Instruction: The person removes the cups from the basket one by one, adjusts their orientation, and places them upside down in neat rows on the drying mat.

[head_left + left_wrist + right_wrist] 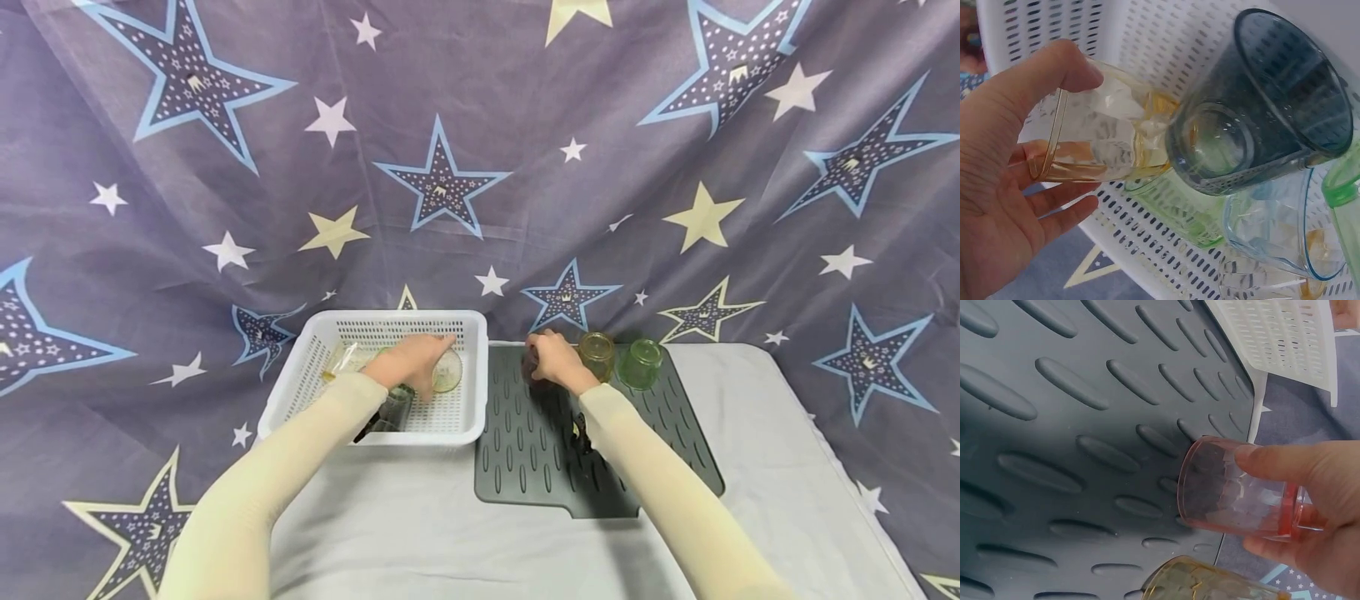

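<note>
In the white basket [474, 379], my left hand [411, 360] holds a pale amber glass [1107, 134] between thumb and fingers. A smoky blue glass [1266, 100] is right beside it, and a green glass [1179, 209] and a light blue-rimmed glass [1266, 219] lie lower down. Over the back left part of the dark drying mat [517, 458], my right hand [557, 360] grips a pink glass [1229, 490] near its base, mouth down. Its rim is at the mat; whether it touches, I cannot tell.
An amber glass [596, 357] and a green glass [641, 364] stand upside down on the mat, right of my right hand. The basket sits left of the mat on a white-covered table [420, 517]. A star-patterned cloth [525, 108] hangs behind.
</note>
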Action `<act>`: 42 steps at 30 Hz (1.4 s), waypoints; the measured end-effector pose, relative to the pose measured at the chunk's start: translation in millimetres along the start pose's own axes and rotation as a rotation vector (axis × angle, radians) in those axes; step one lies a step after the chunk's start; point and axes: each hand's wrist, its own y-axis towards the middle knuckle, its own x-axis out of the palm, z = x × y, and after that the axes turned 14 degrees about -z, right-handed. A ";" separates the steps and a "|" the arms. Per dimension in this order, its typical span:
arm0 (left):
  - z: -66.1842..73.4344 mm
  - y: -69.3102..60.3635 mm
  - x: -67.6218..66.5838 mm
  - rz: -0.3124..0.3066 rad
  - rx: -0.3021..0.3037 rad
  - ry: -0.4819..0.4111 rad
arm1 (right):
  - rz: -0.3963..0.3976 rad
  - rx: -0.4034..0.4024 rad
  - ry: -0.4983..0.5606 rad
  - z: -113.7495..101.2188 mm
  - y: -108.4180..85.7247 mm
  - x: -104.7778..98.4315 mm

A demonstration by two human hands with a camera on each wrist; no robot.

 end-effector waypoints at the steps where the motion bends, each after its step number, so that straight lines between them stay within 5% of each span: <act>1: -0.4 -0.5 -1.4 0.004 -0.002 -0.023 | 0.003 -0.001 0.002 -0.1 -0.4 -0.2; 14: -14.7 -12.4 -19.9 0.215 0.113 -0.299 | 0.002 0.011 0.026 -0.6 -1.1 0.2; 21: -16.4 -23.4 -30.1 0.246 0.145 -0.488 | -0.010 0.025 0.023 -1.5 -5.9 -3.5; 26: -15.4 -27.9 -38.3 0.296 0.168 -0.547 | -0.046 0.061 -0.008 -1.4 -10.4 -4.9; 34: -14.3 -34.4 -47.3 0.389 0.121 -0.575 | -0.074 0.048 -0.014 1.7 -12.4 -8.8; 42: -10.9 -41.2 -56.8 0.446 0.173 -0.656 | -0.025 -0.019 0.131 11.9 -12.9 -20.1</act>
